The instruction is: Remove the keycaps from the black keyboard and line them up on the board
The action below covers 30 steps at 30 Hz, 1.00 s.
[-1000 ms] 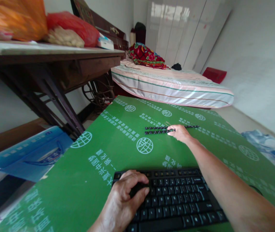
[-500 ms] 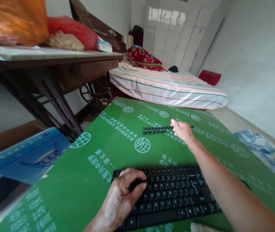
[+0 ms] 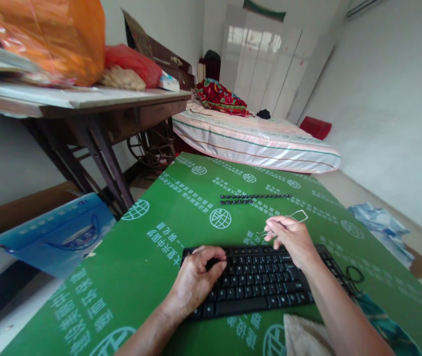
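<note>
Keyboard (image 3: 266, 289) clutched by left hand (image 3: 199, 278); wire loop (image 3: 293, 218) pinched in right hand (image 3: 289, 238); black strips (image 3: 252, 199) beyond

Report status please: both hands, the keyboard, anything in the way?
Left hand grips keyboard at left end. Right hand pinches wire tool above keyboard. Two black strips farther off, not in the way.

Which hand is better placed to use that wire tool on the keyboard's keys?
Probably the right hand: it already pinches the wire tool, over the far edge of the keyboard. The left hand is curled around the keyboard's left end, so it looks busy steadying it.
</note>
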{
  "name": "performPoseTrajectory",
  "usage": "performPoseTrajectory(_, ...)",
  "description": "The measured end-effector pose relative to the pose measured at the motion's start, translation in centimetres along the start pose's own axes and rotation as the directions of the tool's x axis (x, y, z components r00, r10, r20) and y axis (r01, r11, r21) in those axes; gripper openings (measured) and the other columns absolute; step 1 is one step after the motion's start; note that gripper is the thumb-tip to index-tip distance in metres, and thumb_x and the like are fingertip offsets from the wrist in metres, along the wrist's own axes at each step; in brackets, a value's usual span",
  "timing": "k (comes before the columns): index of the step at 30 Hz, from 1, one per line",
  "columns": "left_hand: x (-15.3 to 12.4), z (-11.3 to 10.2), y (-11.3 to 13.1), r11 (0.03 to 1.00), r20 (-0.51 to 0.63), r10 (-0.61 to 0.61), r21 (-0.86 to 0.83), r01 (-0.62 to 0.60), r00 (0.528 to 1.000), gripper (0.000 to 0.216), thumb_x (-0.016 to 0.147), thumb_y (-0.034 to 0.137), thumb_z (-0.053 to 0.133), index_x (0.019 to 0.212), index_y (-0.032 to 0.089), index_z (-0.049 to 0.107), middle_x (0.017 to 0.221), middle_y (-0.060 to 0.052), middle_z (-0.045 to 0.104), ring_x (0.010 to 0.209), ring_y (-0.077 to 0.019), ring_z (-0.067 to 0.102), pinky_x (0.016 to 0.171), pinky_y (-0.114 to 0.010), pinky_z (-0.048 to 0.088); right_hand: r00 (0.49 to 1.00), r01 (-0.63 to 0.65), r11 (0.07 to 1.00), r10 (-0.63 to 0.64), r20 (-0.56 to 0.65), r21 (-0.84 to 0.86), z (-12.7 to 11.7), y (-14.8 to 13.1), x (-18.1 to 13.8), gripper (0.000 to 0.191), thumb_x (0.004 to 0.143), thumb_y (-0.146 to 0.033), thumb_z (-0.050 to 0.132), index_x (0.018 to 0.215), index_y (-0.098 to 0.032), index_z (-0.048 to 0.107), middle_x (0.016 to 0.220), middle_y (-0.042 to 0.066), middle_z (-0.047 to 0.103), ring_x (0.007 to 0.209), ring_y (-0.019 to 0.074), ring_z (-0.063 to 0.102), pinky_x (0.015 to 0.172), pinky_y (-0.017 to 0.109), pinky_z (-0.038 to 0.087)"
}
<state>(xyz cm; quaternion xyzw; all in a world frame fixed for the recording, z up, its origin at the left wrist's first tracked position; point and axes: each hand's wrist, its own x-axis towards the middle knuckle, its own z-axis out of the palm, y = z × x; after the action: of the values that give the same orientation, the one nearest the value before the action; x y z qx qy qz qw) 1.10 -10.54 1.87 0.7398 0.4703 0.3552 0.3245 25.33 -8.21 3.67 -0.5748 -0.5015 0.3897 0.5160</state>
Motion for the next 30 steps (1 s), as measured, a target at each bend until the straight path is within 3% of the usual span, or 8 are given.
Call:
performPoseTrajectory(5, 0.0, 0.1, 0.1, 1.0, -0.01, 0.017, -0.025, -0.017, 1.0, 0.008, 0.075, 0.021, 0.057, 0.078, 0.02, 0.064, 0.081, 0.0, 0.068, 0.079, -0.0157, 0.063, 0.076, -0.028, 0.046, 0.992, -0.049, 0.999, 0.051, 0.115, -0.013, 0.6, -0.7, -2.6, 0.026, 0.068, -0.033, 0.069, 0.085, -0.013, 0.061, 0.064, 0.004, 0.067, 0.04, 0.0078, 0.052, 0.041, 0.02, 0.043)
performPoseTrajectory(10, 0.1, 0.4, -0.2, 0.996, -0.032, -0.002, -0.091, -0.001, 0.999, 0.01, 0.075, 0.017, 0.056, 0.078, 0.02, 0.065, 0.081, 0.0, 0.069, 0.079, -0.0155, 0.063, 0.076, -0.026, 0.046, 0.97, -0.045, 0.998, 0.056, 0.235, -0.052, 1.3, -2.6, -3.8, 0.021, 0.067, -0.03, 0.068, 0.078, -0.012, 0.063, 0.061, 0.004, 0.067, 0.041, 0.008, 0.052, 0.042, 0.021, 0.043)
performPoseTrajectory(14, 0.3, 0.4, -0.6, 0.964, -0.089, -0.076, -0.262, 0.051, 0.993, 0.013, 0.076, 0.017, 0.053, 0.076, 0.019, 0.065, 0.08, -0.001, 0.069, 0.079, -0.0153, 0.063, 0.079, -0.027, 0.046, 0.95, -0.002, 0.996, 0.032, 0.312, -0.095, 2.1, -2.9, -3.8, 0.018, 0.069, -0.03, 0.066, 0.077, -0.013, 0.064, 0.06, 0.003, 0.067, 0.042, 0.0085, 0.053, 0.043, 0.021, 0.044)
performPoseTrajectory(21, 0.5, 0.0, -0.5, 0.787, -0.118, -0.254, -0.602, 0.134, 0.96, 0.008, 0.072, 0.022, 0.062, 0.079, 0.017, 0.064, 0.08, -0.001, 0.07, 0.077, -0.0141, 0.064, 0.076, -0.025, 0.048, 0.928, 0.036, 0.983, 0.034, 0.372, -0.181, 3.8, -2.8, -3.3, 0.017, 0.07, -0.03, 0.064, 0.073, -0.013, 0.064, 0.056, 0.001, 0.063, 0.045, 0.0085, 0.054, 0.044, 0.019, 0.045)
performPoseTrajectory(30, 0.3, 0.1, -0.2, 0.779, -0.114, -0.247, -0.614, 0.127, 0.962, 0.01, 0.073, 0.023, 0.061, 0.08, 0.016, 0.063, 0.082, -0.002, 0.071, 0.079, -0.0149, 0.065, 0.078, -0.028, 0.05, 0.893, 0.108, 0.954, 0.03, 0.449, -0.279, 4.7, -2.7, -2.9, 0.014, 0.072, -0.028, 0.06, 0.071, -0.015, 0.063, 0.057, -0.001, 0.059, 0.05, 0.0099, 0.053, 0.047, 0.02, 0.044)
